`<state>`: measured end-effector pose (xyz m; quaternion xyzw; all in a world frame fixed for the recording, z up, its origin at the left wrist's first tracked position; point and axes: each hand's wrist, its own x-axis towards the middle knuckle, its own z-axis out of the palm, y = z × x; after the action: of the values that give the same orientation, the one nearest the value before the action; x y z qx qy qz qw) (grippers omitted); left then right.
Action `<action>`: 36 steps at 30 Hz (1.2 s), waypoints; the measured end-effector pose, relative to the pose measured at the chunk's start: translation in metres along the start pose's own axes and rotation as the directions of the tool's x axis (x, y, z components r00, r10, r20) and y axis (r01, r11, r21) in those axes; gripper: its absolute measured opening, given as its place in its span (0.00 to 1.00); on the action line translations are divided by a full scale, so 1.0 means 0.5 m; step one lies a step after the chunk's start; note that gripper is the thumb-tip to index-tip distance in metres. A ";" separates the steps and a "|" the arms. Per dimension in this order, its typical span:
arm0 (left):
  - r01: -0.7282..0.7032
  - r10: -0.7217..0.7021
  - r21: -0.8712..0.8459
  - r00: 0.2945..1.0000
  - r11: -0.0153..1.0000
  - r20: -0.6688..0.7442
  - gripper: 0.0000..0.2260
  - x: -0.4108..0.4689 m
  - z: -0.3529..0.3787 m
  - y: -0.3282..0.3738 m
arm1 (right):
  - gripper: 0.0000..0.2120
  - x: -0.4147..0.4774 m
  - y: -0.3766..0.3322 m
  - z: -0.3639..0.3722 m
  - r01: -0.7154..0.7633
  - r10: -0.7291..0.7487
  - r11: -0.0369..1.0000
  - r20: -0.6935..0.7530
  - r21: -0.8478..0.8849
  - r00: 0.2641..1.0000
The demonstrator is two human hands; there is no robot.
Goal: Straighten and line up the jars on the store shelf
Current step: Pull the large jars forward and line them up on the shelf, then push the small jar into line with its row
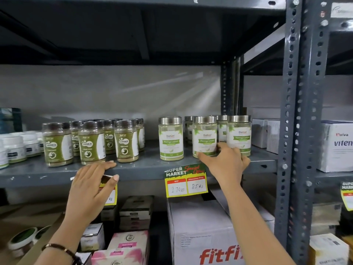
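Note:
Three front Moringa Leaves jars with steel lids stand on the grey shelf point(149, 169): a left jar point(171, 138), a middle jar point(204, 136) and a right jar point(239, 133), with more behind them. My right hand point(226, 162) is at the base of the middle jar, thumb at its lower left and index finger up its right side. The other fingers lie in front of the right jar's base. My left hand point(90, 188) rests flat on the shelf's front lip below the dark-lidded Gaska jars point(91, 142), holding nothing.
Small white tubs point(15, 148) stand at the shelf's left end. White boxes point(265, 132) sit right of the Moringa jars, beyond them a slotted steel upright point(292, 119). Price tags point(186, 180) hang from the shelf lip. Cartons and boxes point(200, 232) fill the lower shelf.

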<state>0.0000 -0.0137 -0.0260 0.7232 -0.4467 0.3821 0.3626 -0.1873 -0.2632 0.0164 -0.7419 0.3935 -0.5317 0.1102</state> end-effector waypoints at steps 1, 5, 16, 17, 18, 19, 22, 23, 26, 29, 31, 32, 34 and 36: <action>0.000 0.000 -0.003 1.000 1.000 -0.002 0.20 0.000 0.000 0.001 | 0.25 0.001 0.001 0.001 -0.002 0.002 1.000 -0.010 0.011 1.000; -0.007 0.007 -0.009 1.000 1.000 -0.002 0.19 0.000 0.000 -0.002 | 0.23 0.004 0.003 0.003 -0.005 0.007 0.999 -0.042 0.036 0.999; -0.020 0.020 -0.023 1.000 1.000 -0.002 0.19 -0.002 0.001 -0.012 | 0.32 -0.025 -0.011 -0.003 0.048 -0.045 0.999 -0.176 0.013 0.983; -0.021 0.021 -0.024 1.000 0.999 -0.002 0.19 -0.003 0.002 -0.012 | 0.30 -0.040 -0.026 -0.005 0.122 -0.106 0.992 -0.289 0.036 0.951; -0.023 0.023 -0.024 1.000 0.999 -0.002 0.19 -0.003 0.001 -0.013 | 0.26 -0.057 -0.050 -0.009 0.234 -0.188 0.970 -0.402 0.069 0.896; -0.025 0.025 -0.024 1.000 0.999 -0.001 0.19 -0.003 0.000 -0.014 | 0.22 -0.072 -0.077 -0.012 0.362 -0.275 0.927 -0.478 0.099 0.834; -0.035 0.035 -0.030 0.999 0.999 0.002 0.19 -0.002 -0.002 -0.015 | 0.15 -0.100 -0.173 -0.003 0.573 -0.445 0.758 -0.395 0.312 0.804; -0.035 0.036 -0.032 0.999 0.999 0.007 0.18 -0.003 -0.003 -0.015 | 0.15 -0.107 -0.208 0.002 0.516 -0.454 0.729 -0.245 0.450 0.856; -0.046 0.047 -0.028 0.998 0.999 0.033 0.18 -0.002 -0.005 -0.017 | 0.18 -0.122 -0.284 0.038 0.243 -0.433 0.798 0.243 0.552 0.868; -0.056 0.057 -0.026 0.997 0.998 0.049 0.18 -0.001 -0.007 -0.022 | 0.20 -0.115 -0.318 0.092 0.188 -0.370 0.883 0.389 0.431 0.844; -0.060 0.062 -0.031 0.997 0.998 0.048 0.18 -0.001 -0.009 -0.021 | 0.22 -0.103 -0.326 0.118 0.144 -0.299 0.926 0.445 0.349 0.844; -0.063 0.065 -0.034 0.997 0.997 0.047 0.17 -0.002 -0.010 -0.022 | 0.23 -0.099 -0.330 0.126 0.124 -0.271 0.938 0.462 0.324 0.844; -0.068 0.070 -0.039 0.997 0.997 0.046 0.17 -0.002 -0.010 -0.022 | 0.22 -0.094 -0.335 0.135 0.097 -0.241 0.945 0.463 0.313 0.853; -0.066 0.068 -0.046 0.997 0.997 0.042 0.16 -0.002 -0.010 -0.021 | 0.20 -0.090 -0.332 0.137 0.074 -0.227 0.941 0.454 0.330 0.862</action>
<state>0.0080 -0.0056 -0.0265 0.7076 -0.4870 0.3684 0.3556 -0.0556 -0.1388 0.0533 -0.8545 0.2074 -0.3892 0.2747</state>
